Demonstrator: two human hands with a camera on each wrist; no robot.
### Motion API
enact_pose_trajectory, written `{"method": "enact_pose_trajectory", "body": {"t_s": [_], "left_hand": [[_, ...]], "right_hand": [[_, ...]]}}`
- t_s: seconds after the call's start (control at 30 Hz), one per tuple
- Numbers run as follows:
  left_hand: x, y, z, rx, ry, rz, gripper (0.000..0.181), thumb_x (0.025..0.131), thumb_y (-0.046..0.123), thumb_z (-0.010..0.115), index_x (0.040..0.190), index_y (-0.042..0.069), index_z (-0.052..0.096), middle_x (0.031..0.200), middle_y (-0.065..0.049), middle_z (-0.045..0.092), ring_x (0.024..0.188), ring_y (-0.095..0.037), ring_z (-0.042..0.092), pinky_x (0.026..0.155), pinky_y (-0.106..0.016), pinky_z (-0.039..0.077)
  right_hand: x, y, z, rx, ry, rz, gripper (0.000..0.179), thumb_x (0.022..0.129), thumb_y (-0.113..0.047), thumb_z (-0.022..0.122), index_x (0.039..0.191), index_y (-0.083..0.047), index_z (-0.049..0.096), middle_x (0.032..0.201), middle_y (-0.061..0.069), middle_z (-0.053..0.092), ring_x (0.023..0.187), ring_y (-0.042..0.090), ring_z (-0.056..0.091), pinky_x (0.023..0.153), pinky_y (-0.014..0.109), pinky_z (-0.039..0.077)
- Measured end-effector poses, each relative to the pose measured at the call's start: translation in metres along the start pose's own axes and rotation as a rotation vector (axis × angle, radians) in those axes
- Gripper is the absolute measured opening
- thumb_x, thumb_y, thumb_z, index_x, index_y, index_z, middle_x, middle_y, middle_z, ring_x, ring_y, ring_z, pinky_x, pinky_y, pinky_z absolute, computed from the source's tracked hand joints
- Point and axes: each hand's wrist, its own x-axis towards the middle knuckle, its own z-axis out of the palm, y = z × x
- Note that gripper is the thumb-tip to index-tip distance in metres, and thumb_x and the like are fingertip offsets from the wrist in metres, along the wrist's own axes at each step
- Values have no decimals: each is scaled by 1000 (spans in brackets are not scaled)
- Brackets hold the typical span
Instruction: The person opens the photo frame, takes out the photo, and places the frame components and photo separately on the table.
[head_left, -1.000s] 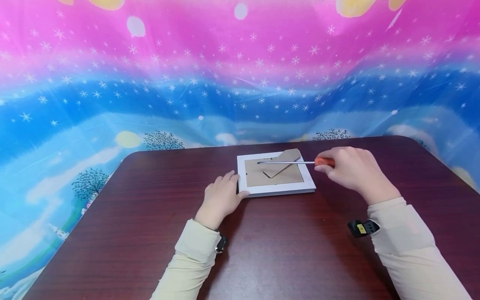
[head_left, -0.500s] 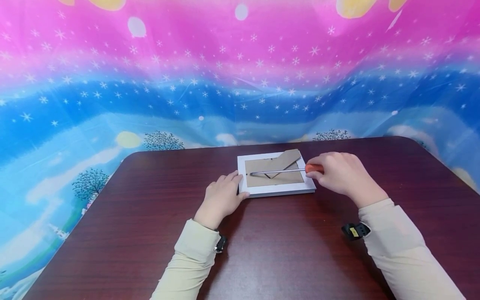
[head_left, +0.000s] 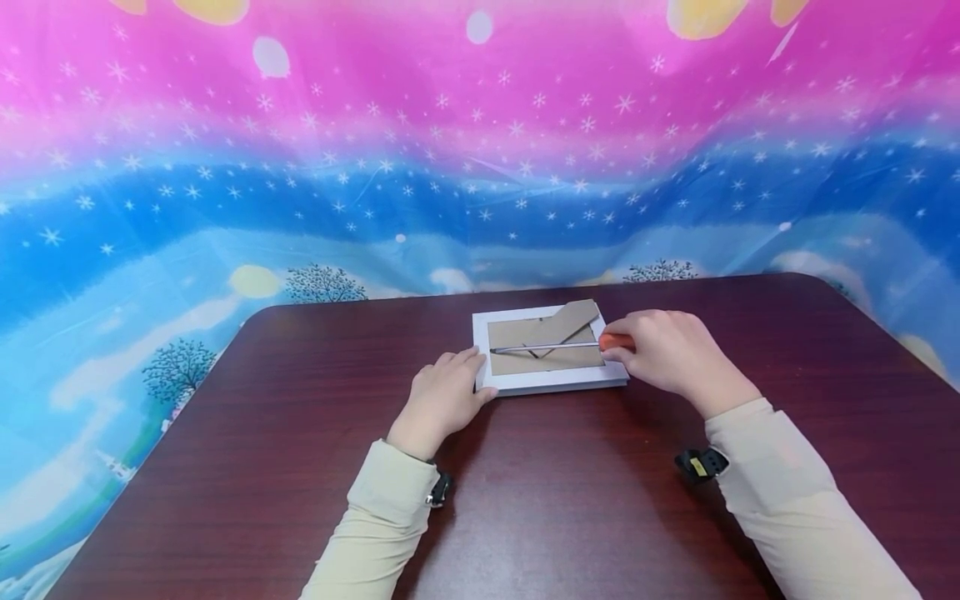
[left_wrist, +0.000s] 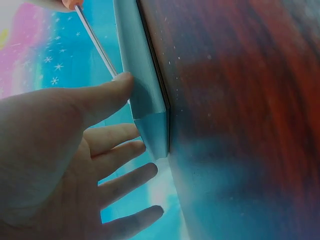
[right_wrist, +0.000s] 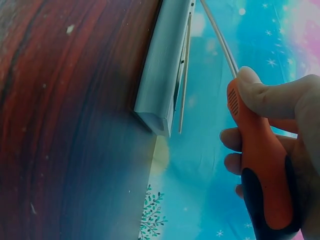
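Note:
A white photo frame (head_left: 558, 384) lies back side up on the table, its brown backing board (head_left: 577, 359) showing. The easel stand (head_left: 576, 317) of the frame is partly raised at the far right corner. My left hand (head_left: 441, 390) rests at the frame's left end, thumb on the near edge; in the left wrist view its fingers are straight and spread. My right hand (head_left: 667, 350) grips a screwdriver by its orange and black handle (right_wrist: 265, 160). The steel shaft (head_left: 555, 346) stretches leftward over the backing, with its tip at the board's left edge, close to the left fingers.
The dark wooden table (head_left: 300, 433) has rounded far corners. Behind it hangs a pink and blue cloth (head_left: 480, 167) printed with snowflakes and trees. A black strap device sits on each wrist, the right one (head_left: 701, 463) with a yellow label.
My right hand has moved left and toward me, bringing the screwdriver tip from over the middle-left of the backing to its left edge. The left hand and frame stay in place.

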Motion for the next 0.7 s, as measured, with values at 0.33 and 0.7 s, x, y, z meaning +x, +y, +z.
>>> {"method": "enact_pose_trajectory", "body": {"t_s": [0.33, 0.7], "left_hand": [[-2, -3, 2, -15, 15, 37, 54, 95, 32, 67, 144, 12, 54, 151, -5, 45, 133, -30, 46, 104, -51, 41], [0, -6, 3, -124, -2, 35, 54, 94, 28, 69, 143, 11, 54, 152, -5, 44, 135, -30, 45, 103, -50, 43]], "right_hand": [[0, 2, 6, -40, 90, -107, 17, 82, -17, 81, 97, -12, 77, 67, -1, 54, 57, 19, 50, 56, 41, 46], [9, 13, 10, -94, 183, -208, 20, 80, -10, 82, 100, -9, 78, 67, 0, 54, 63, 24, 55, 63, 40, 46]]}}
